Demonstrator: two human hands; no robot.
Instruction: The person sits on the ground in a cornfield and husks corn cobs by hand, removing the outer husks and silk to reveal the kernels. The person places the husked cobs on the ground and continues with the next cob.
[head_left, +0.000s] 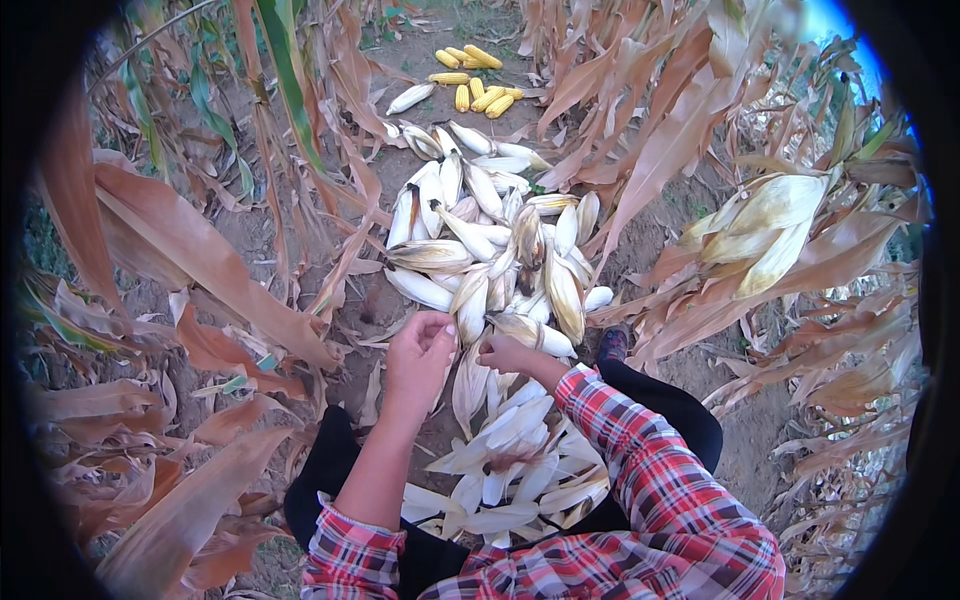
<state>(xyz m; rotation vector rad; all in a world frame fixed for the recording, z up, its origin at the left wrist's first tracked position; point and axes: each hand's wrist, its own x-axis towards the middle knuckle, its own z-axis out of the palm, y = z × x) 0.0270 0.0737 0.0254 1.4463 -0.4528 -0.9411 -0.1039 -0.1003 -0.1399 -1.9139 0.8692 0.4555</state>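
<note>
My left hand (421, 351) is raised at the near left edge of a heap of corn ears in pale husks (480, 240), its fingers curled with the thumb up. Close to its right, my right hand (504, 354) has its fingers bent inward over a dry husk (471, 382). Whether either hand grips a husk cannot be made out. Between my legs lies a pile of stripped husks (517, 465). Beyond the heap, several husked yellow corn cobs (480, 82) lie on the soil, with one ear in its husk (411, 98) beside them.
Dry corn stalks and leaves (210, 255) stand on the left, and more dry leaves (660, 150) hang on the right. An ear in its husk (772, 217) hangs among the right-hand plants. My shoe (613, 343) is to the right of the heap.
</note>
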